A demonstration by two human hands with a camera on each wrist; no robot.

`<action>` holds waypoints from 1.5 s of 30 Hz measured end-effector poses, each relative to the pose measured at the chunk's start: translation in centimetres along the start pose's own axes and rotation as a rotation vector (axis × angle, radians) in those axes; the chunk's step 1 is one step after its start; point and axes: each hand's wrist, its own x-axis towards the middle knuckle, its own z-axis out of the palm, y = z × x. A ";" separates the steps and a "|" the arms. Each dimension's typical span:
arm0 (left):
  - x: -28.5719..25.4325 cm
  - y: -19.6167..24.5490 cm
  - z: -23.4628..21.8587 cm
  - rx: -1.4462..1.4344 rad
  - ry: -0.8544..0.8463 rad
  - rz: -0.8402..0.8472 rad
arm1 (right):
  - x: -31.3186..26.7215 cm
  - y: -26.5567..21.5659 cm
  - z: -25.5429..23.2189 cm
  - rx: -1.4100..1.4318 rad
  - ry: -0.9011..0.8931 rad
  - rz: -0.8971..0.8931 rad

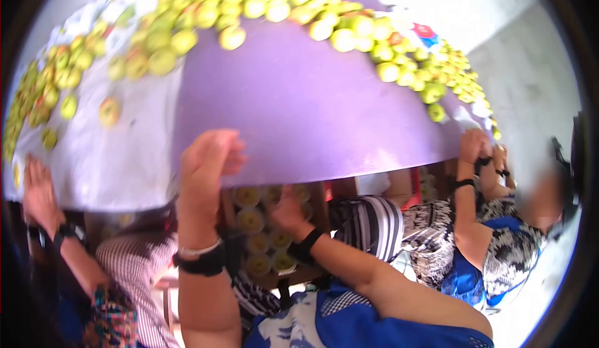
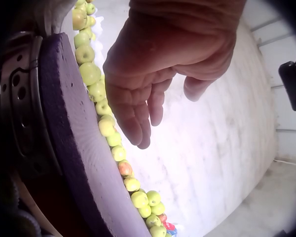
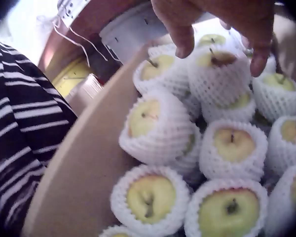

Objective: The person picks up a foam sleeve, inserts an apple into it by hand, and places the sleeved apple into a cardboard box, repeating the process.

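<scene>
My left hand [image 1: 209, 161] is raised at the near edge of the purple table [image 1: 281, 105]. Its fingers are loose and hold nothing; the left wrist view shows the same empty left hand [image 2: 163, 64]. Lower down, my right hand [image 1: 290, 214] is over a cardboard box [image 3: 84, 163] of apples in white foam nets. In the right wrist view, the thumb and a finger of the right hand [image 3: 222, 19] spread straight down on either side of one netted apple [image 3: 219, 74], close against its rim. That apple sits on top of another netted apple [image 3: 229, 106].
Loose green-yellow apples [image 1: 206, 11] line the table's far side. A lone apple [image 1: 110, 111] lies on the pale cover at left. Another person's hand [image 1: 40, 189] rests at the table's left end; a further person's hands [image 1: 471, 145] are at the right end.
</scene>
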 end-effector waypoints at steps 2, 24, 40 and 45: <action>0.1 0.3 0.3 0.015 0.013 -0.026 | 0.7 -2.9 -3.9 -0.008 -0.271 0.021; 1.5 -0.8 2.9 0.090 -0.017 -0.054 | 14.3 5.9 -29.3 0.298 0.156 0.144; 1.4 -1.4 6.1 0.154 -0.038 -0.062 | 3.4 29.0 -19.3 -0.309 -0.463 0.310; 1.9 -1.7 6.2 0.186 -0.029 -0.062 | 4.6 38.8 -13.0 -0.611 -0.467 0.177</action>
